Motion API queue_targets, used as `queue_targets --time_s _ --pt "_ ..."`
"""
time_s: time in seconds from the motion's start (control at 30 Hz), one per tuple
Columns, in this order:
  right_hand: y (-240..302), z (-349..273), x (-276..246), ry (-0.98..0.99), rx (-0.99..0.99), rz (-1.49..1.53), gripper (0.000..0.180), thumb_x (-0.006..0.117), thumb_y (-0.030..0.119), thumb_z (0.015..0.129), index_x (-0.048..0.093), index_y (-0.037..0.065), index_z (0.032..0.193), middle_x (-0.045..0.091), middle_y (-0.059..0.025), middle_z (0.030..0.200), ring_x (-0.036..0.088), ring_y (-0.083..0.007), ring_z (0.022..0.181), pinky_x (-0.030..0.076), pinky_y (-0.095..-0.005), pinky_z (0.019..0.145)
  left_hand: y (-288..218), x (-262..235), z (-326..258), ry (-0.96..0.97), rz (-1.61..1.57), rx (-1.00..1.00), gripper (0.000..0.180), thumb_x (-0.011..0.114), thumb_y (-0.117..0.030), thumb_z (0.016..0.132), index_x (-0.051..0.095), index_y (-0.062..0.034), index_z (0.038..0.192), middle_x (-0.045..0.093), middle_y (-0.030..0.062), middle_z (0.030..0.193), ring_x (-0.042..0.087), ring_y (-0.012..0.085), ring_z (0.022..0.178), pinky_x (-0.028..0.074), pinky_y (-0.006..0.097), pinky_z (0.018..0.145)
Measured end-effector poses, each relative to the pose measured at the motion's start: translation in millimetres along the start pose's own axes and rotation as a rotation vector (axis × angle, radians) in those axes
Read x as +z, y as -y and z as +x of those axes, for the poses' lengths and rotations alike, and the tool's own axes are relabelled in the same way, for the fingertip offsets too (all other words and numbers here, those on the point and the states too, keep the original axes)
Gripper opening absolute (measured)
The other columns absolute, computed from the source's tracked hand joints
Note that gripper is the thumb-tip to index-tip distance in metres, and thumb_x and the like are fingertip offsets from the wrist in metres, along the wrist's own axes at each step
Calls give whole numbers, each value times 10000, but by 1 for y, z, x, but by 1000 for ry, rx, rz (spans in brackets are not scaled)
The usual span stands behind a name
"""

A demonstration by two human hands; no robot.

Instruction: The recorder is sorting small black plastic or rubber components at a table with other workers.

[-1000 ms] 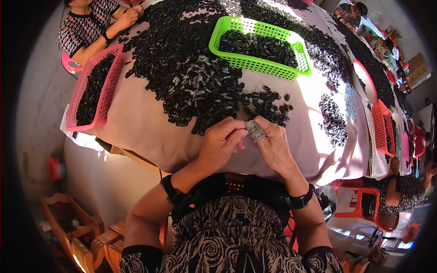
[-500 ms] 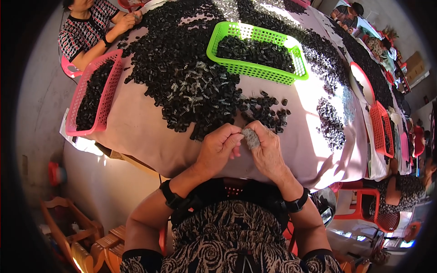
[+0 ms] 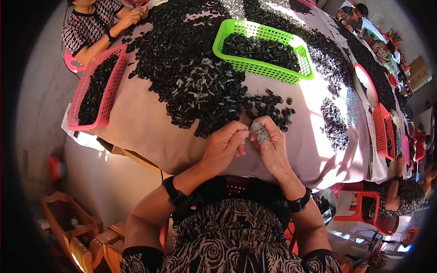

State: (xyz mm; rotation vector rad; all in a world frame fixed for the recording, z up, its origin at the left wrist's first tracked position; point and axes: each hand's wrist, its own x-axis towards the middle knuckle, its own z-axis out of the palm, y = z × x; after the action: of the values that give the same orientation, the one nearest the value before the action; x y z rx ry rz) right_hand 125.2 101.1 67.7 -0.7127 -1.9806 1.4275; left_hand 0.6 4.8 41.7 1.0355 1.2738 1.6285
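My left hand (image 3: 224,148) is closed in a pinch just above the table's near edge. Facing it, my right hand (image 3: 274,150) also pinches, with a grey wrap (image 3: 261,133) around one digit. The fingertips of both hands nearly meet; whatever sits between them is too small and covered to make out. Just beyond lies a large heap of small black plastic pieces (image 3: 214,111), with silvery coil springs (image 3: 200,84) scattered on top. A smaller cluster of black pieces (image 3: 272,107) lies beyond my right hand.
A green basket (image 3: 255,72) of black pieces stands on the pinkish tablecloth (image 3: 152,143). At the left edge is a pink basket (image 3: 116,79); a red basket (image 3: 379,129) and round tray (image 3: 369,86) are at right. Another person (image 3: 93,29) sits far left.
The view has shifted slightly, so the table things sit a little further right. My right hand has turned a little, showing more of the grey wrap. Both hands stay close together.
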Motion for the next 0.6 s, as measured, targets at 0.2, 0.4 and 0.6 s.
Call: queue_targets --time_s 0.2,0.4,0.6 --pt "10 1 -9 141 53 -103 216 485 209 961 553 23 877 540 -89 676 509 -163 615 443 -301 599 -7 1 0 -2 25 6 126 461 -105 1000 550 -19 974 541 11 774 544 57 637 461 205 561" --pt "5 1 -10 168 80 -20 262 471 250 968 541 18 868 523 -84 657 507 -167 617 431 -314 594 -3 -1 1 22 126 96 126 491 -130 990 563 -28 980 583 19 812 542 64 631 445 209 538" --pt "4 1 -8 134 -92 -103 75 524 98 909 534 26 891 518 -89 684 499 -157 637 437 -311 612 -2 -1 0 9 103 20 125 494 -126 987 568 -27 967 561 23 783 540 65 617 444 211 536"
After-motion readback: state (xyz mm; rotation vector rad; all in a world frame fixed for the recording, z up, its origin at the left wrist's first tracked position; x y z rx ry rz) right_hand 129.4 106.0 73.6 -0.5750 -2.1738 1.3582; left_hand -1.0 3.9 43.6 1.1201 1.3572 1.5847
